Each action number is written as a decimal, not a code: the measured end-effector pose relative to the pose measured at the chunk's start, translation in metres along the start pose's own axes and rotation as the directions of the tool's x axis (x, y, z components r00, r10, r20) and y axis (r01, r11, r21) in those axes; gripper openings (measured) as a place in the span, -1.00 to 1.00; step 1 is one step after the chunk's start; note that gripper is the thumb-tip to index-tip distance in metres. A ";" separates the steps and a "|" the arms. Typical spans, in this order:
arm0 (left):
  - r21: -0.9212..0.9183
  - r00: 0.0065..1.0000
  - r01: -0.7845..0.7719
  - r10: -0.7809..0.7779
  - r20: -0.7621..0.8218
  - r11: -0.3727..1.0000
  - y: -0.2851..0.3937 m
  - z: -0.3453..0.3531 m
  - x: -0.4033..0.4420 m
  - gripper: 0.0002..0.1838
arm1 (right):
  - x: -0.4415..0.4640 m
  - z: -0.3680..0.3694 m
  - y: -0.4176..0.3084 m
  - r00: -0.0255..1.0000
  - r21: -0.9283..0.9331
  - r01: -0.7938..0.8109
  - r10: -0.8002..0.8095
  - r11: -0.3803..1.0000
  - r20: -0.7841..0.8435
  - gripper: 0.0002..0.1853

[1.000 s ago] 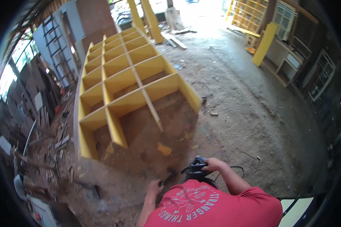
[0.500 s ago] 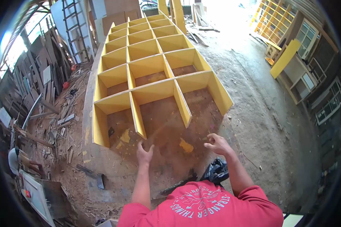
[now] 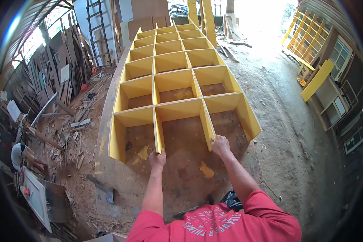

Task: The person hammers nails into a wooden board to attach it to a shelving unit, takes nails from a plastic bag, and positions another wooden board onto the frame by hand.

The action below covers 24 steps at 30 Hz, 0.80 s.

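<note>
A large yellow wooden grid shelf [image 3: 177, 110] lies on a wide paint-stained board, its open cells facing up. My left hand [image 3: 157, 159] is closed around the near end of its left inner divider [image 3: 159, 131]. The near end of the right inner divider [image 3: 207, 121] is in the grip of my right hand [image 3: 220, 146]. Both arms reach forward, and the fingertips are partly hidden behind the panels. Yellow paint patches [image 3: 207, 170] mark the board [image 3: 181, 161] between my hands.
A black plastic bag [image 3: 232, 201] lies close in front of me. Wood scraps [image 3: 78, 133] litter the ground at left, where another person [image 3: 19, 156] bends over. Boards [image 3: 52, 64] lean behind, near a ladder [image 3: 99, 30]. A yellow plank [image 3: 318, 80] and frames stand at right.
Both hands have gone from open in the air to gripping the two inner dividers' ends. The view has shifted, so the shelf appears further right and lower.
</note>
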<state>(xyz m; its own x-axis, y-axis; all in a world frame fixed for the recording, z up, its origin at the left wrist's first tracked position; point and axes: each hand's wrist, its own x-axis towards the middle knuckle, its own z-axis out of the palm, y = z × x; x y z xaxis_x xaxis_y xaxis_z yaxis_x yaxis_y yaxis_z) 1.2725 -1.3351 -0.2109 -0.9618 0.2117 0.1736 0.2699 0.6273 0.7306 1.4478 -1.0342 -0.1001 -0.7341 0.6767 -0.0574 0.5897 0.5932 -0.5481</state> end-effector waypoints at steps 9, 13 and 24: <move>0.060 1.000 0.020 -0.021 0.013 0.998 0.033 -0.027 -0.013 -0.66 | -0.011 -0.008 0.001 0.999 0.044 -0.031 0.031 0.999 0.008 -0.59; 0.014 1.000 -0.005 0.005 0.026 1.000 0.016 -0.030 -0.039 -0.66 | -0.035 -0.007 0.010 1.000 0.030 -0.020 0.019 0.999 0.016 -0.60; -0.113 0.998 0.019 -0.013 0.054 0.993 0.017 -0.080 -0.159 -0.73 | -0.157 -0.019 0.036 0.999 -0.015 0.024 -0.023 1.000 0.033 -0.64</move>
<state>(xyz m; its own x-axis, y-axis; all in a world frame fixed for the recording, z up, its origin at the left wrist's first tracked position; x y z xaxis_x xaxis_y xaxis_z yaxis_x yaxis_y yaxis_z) 1.4260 -1.4185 -0.1734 -0.9614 0.2438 0.1277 0.2444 0.5428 0.8035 1.5907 -1.1110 -0.0949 -0.7581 0.6481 -0.0722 0.5772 0.6155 -0.5367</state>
